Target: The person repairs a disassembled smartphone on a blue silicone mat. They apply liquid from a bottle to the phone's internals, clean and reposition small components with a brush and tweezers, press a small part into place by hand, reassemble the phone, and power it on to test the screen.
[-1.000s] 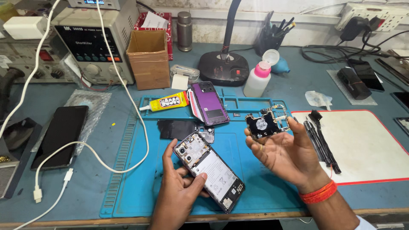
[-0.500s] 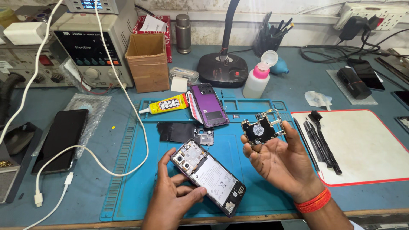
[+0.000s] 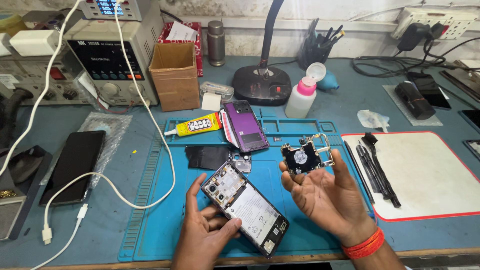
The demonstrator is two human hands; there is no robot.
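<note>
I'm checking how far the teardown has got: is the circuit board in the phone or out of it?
Out. The right hand holds the circuit board up, apart from the opened phone under the left hand.

Counted on bench: two hands, left and right; one opened phone; one circuit board; one purple back cover; one glue tube; one cardboard box; two white cables

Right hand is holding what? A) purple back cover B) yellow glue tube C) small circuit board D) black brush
C: the right hand lifts a small circuit board at its fingertips above the blue mat, while the left hand steadies the opened phone.
</note>
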